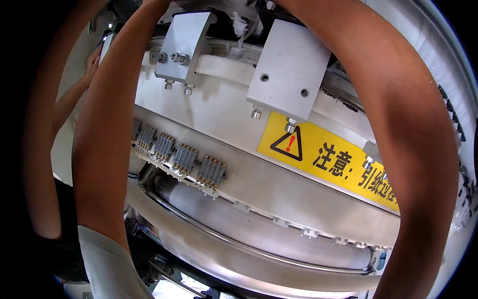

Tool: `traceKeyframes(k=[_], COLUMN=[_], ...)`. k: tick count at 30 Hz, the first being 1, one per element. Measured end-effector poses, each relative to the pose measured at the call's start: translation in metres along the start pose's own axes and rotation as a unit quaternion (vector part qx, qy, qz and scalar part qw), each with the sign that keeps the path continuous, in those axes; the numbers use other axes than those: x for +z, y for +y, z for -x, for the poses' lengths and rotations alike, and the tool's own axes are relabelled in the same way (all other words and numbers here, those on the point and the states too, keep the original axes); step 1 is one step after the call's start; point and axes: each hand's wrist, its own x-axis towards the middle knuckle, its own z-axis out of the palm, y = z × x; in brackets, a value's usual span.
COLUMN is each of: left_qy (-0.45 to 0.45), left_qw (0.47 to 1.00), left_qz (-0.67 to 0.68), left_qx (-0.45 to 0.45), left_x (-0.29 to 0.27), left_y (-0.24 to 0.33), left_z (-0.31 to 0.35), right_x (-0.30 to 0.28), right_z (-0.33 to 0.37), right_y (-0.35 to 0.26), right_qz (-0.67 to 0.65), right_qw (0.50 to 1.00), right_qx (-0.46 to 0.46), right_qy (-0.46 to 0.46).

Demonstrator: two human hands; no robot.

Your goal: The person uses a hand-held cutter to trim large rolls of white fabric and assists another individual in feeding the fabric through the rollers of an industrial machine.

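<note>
Both forearms rise from the lower edge and reach up over the machine (pixel 214 107), and both hands pass out of view at the top edge, so whether they are open, closed or gripping anything cannot be told. The left forearm (pixel 107 144) climbs past the left end of the white housing; the right forearm (pixel 408 129) arcs over its right side and crosses the end of the yellow warning label (pixel 323 159). Between the arms two grey metal brackets stand out from the housing: a small bracket (pixel 184 45) with bolts beneath it, and a large bracket (pixel 291 67) with two holes, just above the label. Below them a row of small grey connector blocks (pixel 181 158) runs along a curved steel band (pixel 279 199). At far left another person's arm (pixel 74 94) shows, probably raised toward the same machine, well apart from the left forearm.
</note>
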Motion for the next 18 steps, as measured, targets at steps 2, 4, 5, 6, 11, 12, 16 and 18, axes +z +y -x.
traceKeyframes(k=[2,4,5,6,11,12,16,18], left_qy=[0.005,0.025,0.025,0.020,0.018,0.010,0.005,-0.019], left_qw=[1.000,0.997,0.997,0.995,0.999,0.999,0.995,0.992], left_qz=[-0.017,-0.004,-0.005,0.031,0.014,0.043,0.076,0.085], left_qx=[-0.005,0.073,0.074,0.095,0.044,0.012,-0.070,-0.095], left_x=[0.002,0.003,0.004,0.005,0.009,0.009,0.010,0.012], left_y=[-0.006,-0.016,-0.021,-0.024,-0.011,-0.011,-0.005,-0.012], left_z=[-0.004,-0.007,-0.010,-0.013,-0.004,-0.006,-0.002,-0.010], right_x=[0.000,0.000,-0.001,-0.002,-0.003,-0.003,-0.001,-0.001], right_z=[0.001,0.000,0.000,0.000,0.001,0.001,0.000,-0.001], right_y=[0.000,-0.001,-0.002,-0.004,0.000,-0.001,-0.001,-0.002], right_qz=[-0.005,-0.007,-0.008,-0.010,-0.009,-0.010,-0.007,-0.010], right_qw=[1.000,1.000,1.000,1.000,1.000,1.000,1.000,1.000], right_qx=[-0.005,-0.003,-0.001,-0.002,0.013,0.012,0.008,0.008], right_qy=[0.007,0.010,0.013,0.013,-0.015,-0.015,-0.002,0.001])
